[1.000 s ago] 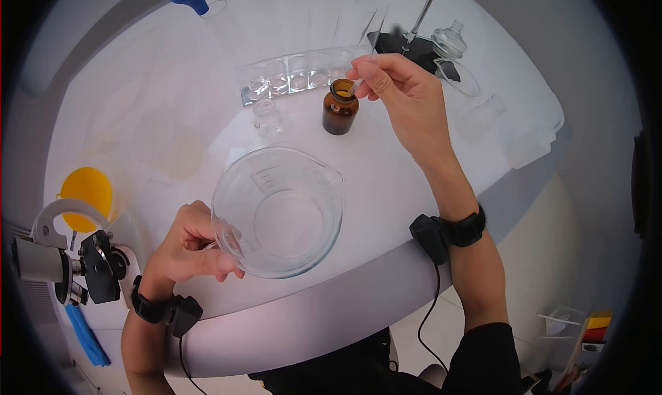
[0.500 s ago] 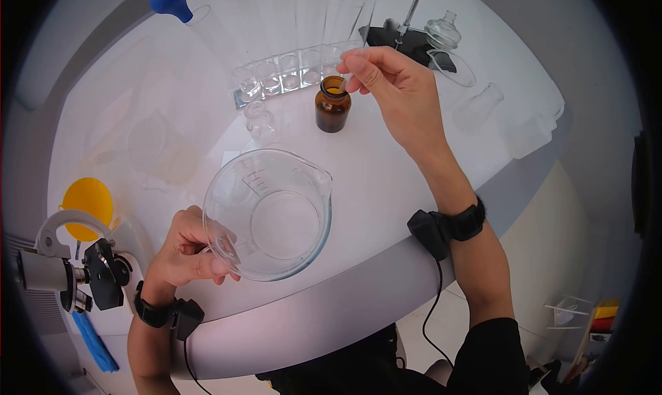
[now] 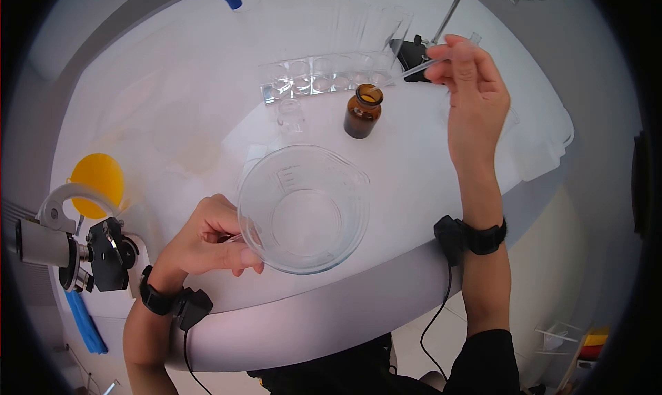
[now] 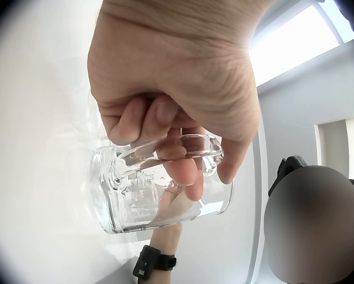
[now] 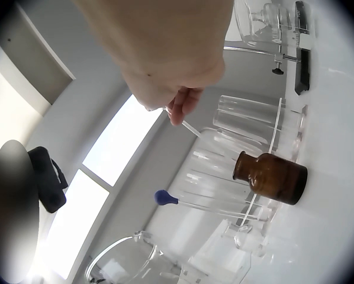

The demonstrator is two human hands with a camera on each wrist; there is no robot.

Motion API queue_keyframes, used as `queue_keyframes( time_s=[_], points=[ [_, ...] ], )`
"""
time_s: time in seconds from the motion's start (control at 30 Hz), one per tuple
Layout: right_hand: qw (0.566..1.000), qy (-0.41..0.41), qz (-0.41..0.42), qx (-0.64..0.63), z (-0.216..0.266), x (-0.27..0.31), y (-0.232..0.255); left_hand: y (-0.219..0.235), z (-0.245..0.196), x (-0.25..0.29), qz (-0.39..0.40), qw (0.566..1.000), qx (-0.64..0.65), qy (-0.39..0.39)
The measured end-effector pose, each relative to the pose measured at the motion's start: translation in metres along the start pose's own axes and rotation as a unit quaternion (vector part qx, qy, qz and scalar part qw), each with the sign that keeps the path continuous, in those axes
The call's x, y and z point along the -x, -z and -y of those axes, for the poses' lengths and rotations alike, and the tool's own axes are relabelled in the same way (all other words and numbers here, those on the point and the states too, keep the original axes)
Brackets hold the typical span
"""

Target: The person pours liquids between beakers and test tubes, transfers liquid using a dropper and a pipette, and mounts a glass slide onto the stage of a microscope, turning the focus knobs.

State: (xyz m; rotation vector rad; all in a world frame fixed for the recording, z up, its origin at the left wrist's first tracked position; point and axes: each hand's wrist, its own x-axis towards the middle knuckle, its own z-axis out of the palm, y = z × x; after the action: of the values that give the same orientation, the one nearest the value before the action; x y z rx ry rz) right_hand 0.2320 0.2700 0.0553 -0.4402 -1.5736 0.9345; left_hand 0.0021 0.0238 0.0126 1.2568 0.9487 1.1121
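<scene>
My left hand (image 3: 214,240) grips the handle of a clear glass measuring jug (image 3: 303,223), which has printed markings and a spout. In the left wrist view the fingers curl through the jug's handle (image 4: 183,145). Between thumb and fingers my right hand (image 3: 476,98) pinches a thin clear pipette (image 3: 417,69), slanting down to the left. An upright brown glass bottle (image 3: 362,116) stands uncapped on the table. The right wrist view shows the pipette (image 5: 195,131) tapering toward the mouth of the brown bottle (image 5: 277,177), its tip right at the rim.
Behind the bottle stands a clear rack (image 3: 324,85) with several glass tubes. A small clear glass piece (image 3: 290,116) sits left of the bottle. A black stand base (image 3: 408,54) with a metal rod is farther back. At left are a microscope (image 3: 107,257) and a yellow funnel (image 3: 98,181).
My right hand has drawn back to the right, away from the brown bottle, so more of the pipette shows. The left hand still holds the jug; the head view has shifted a little.
</scene>
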Motion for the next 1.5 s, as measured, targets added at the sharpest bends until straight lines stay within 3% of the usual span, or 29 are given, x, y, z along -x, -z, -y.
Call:
queue_keyframes(
  time_s=[0.2,0.27,0.37,0.73,0.8,1.03,1.1,1.13,1.2,1.33,1.43,1.5],
  points=[
    [0.995,-0.015,-0.002,-0.099,0.015,0.002,0.003,-0.008,-0.008,-0.002,-0.022,0.999,0.021,0.035],
    [0.981,-0.027,0.018,-0.192,0.021,0.006,0.000,-0.008,-0.008,-0.003,-0.035,0.998,0.018,0.044],
    [0.966,-0.030,0.051,-0.250,0.031,0.014,-0.003,-0.006,-0.009,-0.002,-0.005,0.999,0.005,0.041],
    [0.932,-0.037,0.129,-0.337,0.037,0.021,-0.003,-0.006,-0.009,-0.002,0.004,0.998,0.025,0.049],
    [0.935,-0.033,0.165,-0.312,0.041,0.023,-0.006,-0.006,-0.009,-0.002,0.003,0.999,0.026,0.048],
    [0.934,-0.030,0.160,-0.317,0.038,0.022,-0.008,-0.006,-0.008,-0.003,0.005,0.998,0.030,0.047],
    [0.949,-0.043,0.052,-0.309,0.035,0.014,0.000,-0.006,-0.008,-0.002,0.005,0.999,0.028,0.046],
    [0.949,-0.043,0.053,-0.307,0.032,0.009,0.005,-0.006,-0.008,-0.002,0.003,0.999,0.026,0.047],
    [0.987,0.021,0.003,-0.157,0.023,-0.001,0.011,-0.006,-0.009,-0.002,0.002,0.999,0.021,0.045],
    [0.997,-0.003,-0.023,-0.068,0.000,-0.003,0.007,-0.006,-0.008,-0.002,-0.004,0.999,0.017,0.048],
    [0.998,-0.059,0.017,-0.031,-0.012,0.003,0.001,-0.006,-0.006,-0.001,-0.004,0.999,0.020,0.042],
    [0.989,-0.103,0.100,0.028,-0.012,0.005,-0.004,-0.005,-0.005,-0.001,-0.002,0.999,0.015,0.038]
  ],
)
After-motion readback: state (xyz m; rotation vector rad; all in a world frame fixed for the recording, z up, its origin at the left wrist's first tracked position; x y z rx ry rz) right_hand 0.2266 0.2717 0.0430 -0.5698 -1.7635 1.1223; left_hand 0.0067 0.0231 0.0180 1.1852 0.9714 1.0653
